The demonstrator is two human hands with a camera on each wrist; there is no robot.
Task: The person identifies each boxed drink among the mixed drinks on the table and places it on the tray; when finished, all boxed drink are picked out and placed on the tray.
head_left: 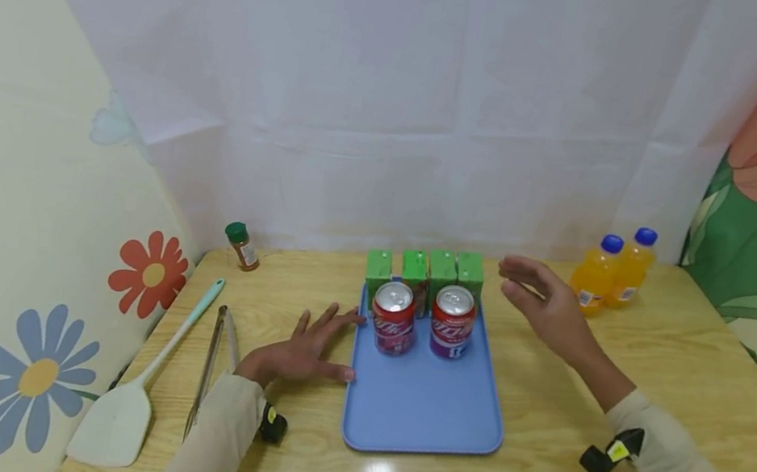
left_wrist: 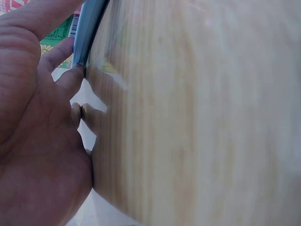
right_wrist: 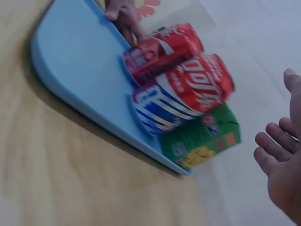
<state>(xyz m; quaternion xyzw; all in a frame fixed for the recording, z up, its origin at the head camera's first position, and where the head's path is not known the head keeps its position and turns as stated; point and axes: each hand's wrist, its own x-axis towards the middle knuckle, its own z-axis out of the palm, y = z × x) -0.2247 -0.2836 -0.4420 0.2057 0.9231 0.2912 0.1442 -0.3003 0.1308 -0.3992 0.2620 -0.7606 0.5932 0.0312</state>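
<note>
A blue tray (head_left: 422,406) lies on the table with two red soda cans (head_left: 394,320) standing side by side on it. Behind the cans, several green drink cartons (head_left: 470,270) line the tray's far end. My left hand (head_left: 302,351) is spread on the table, its thumb and fingertips at the tray's left edge. In the left wrist view, the left hand (left_wrist: 42,108) shows its palm beside the tray's rim (left_wrist: 87,33). My right hand (head_left: 547,306) is raised to the right of the cartons, fingers extended, holding nothing. The right wrist view shows this hand (right_wrist: 284,150) apart from the cans (right_wrist: 183,94).
Two orange drink bottles (head_left: 595,276) with blue caps stand at the back right. Left of the left arm lie metal tongs (head_left: 210,358) and a pale spatula (head_left: 119,418). A small green-capped jar (head_left: 242,247) stands at the back left, near the white backdrop (head_left: 369,104).
</note>
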